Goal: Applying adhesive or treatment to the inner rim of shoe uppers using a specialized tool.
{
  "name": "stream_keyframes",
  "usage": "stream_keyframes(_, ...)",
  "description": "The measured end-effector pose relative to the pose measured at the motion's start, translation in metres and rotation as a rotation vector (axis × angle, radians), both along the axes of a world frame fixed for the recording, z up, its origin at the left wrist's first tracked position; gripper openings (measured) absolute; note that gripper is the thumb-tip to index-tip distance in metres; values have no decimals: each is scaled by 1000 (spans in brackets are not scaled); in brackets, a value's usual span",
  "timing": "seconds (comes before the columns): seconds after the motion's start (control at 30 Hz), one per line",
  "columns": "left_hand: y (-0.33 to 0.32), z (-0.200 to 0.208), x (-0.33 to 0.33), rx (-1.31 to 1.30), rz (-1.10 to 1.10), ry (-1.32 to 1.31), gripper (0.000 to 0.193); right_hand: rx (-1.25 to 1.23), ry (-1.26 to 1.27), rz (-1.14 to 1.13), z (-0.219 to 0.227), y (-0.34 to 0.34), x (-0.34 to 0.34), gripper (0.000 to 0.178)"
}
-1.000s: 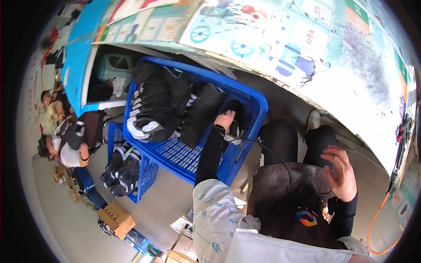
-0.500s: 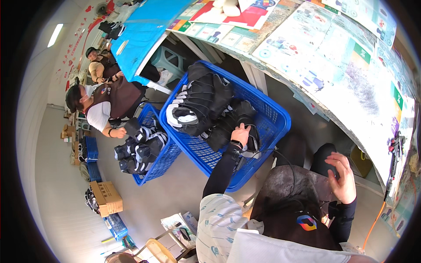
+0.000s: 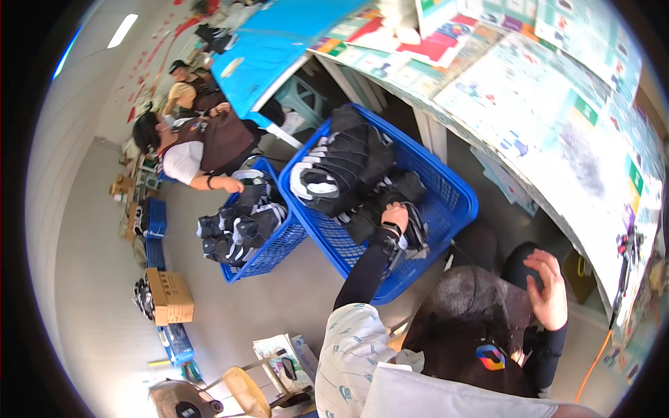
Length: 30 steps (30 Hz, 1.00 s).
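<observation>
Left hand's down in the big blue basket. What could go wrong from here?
If the left hand tugs at the shoes under it, the packed row of shoes beside them may slump. Also, the large blue basket stands close to the smaller blue basket, so a bump could jolt that one while the co-worker's hand is over it.

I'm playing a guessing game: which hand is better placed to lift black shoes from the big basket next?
Probably the left hand: it's down in the blue basket, at the black shoes. The right hand is outside it, loosely open.
</observation>
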<state>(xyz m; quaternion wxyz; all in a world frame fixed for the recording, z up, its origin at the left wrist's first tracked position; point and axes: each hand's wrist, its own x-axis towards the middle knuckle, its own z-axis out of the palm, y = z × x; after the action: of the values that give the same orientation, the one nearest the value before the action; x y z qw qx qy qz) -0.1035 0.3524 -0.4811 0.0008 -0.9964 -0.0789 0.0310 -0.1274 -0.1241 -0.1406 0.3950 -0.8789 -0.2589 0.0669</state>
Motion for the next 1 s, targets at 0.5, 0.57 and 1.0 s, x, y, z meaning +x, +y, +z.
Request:
stream_keyframes(0.5, -14, 131, -32, -180, -230, -206, 41, 49, -47, 48, 12, 8, -9, 35)
stream_keyframes(0.57, -31, 176, -40, -162, -172, -281, 45, 51, -81, 56, 10, 6, -6, 34)
stream_keyframes(1.0, -215, 390, -79, -407, -574, -647, 46, 107, -431, -86, 15, 74, -15, 55)
